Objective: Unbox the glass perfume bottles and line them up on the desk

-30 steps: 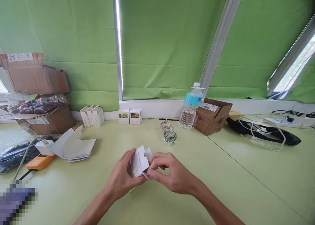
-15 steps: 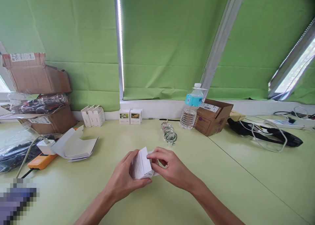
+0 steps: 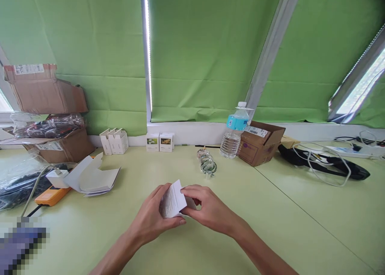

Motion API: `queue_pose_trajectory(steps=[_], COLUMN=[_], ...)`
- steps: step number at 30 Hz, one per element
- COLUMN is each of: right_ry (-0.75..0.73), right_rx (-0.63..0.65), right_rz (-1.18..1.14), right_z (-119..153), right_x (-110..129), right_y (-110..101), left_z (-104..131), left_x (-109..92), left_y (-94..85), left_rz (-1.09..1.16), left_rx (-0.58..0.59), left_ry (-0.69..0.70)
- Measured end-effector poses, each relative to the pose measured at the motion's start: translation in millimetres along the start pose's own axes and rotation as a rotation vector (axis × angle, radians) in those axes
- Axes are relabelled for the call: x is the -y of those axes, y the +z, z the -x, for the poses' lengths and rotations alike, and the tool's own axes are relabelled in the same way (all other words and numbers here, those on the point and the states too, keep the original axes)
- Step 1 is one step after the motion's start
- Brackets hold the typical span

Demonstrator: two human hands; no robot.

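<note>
A small white carton (image 3: 172,202) with fine grey print on its facing side is held tilted above the table. My left hand (image 3: 147,218) wraps round it from the left, thumb along the lower edge and fingers behind. At the carton's right end, my right hand (image 3: 212,208) has its thumb and index finger on the edges of the end panel and flap. A white flap shows partly behind the right fingers; the carton's inside is hidden. Beyond the hands lies a cluster of clear, shiny ring-shaped pieces (image 3: 207,164).
Two small picture-fronted boxes (image 3: 159,142) and several white cartons (image 3: 114,141) stand along the back. A water bottle (image 3: 234,134) stands beside a brown cardboard box (image 3: 260,144). Folded white card (image 3: 98,178) and an orange power strip (image 3: 52,195) lie left; black straps with a cable (image 3: 331,164) lie right.
My right fingers have shifted slightly at the carton's end. The blank end flap that faced me is no longer visible there. My left hand keeps its hold.
</note>
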State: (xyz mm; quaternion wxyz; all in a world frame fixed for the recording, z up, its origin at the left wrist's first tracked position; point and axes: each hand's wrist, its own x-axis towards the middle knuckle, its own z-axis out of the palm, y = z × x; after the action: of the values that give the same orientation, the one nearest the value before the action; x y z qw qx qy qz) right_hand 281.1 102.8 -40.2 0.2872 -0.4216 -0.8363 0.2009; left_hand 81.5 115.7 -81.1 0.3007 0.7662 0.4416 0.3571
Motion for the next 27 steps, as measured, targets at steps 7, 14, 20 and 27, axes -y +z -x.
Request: queue_pose_trajectory(steps=[7,14,20,27], right_ry=[-0.012,-0.031,0.064,0.008], right_rx=[-0.021,0.034,0.043,-0.017], right_rz=[0.118,0.207,0.071,-0.039], right_z=[1,4,3,2], right_x=[-8,-13,-20,-24], right_y=[6,23,41,47], left_z=[2,4,4,4], left_x=[-4,-5,-4,-2], left_y=[1.2,1.1,0.5,0.3], left_rz=[0.001,-0.019,-0.041,-0.047], left_rx=[0.064,0.108,0.154,0.161], left_ry=[0.039,0.062,0.107,0.114])
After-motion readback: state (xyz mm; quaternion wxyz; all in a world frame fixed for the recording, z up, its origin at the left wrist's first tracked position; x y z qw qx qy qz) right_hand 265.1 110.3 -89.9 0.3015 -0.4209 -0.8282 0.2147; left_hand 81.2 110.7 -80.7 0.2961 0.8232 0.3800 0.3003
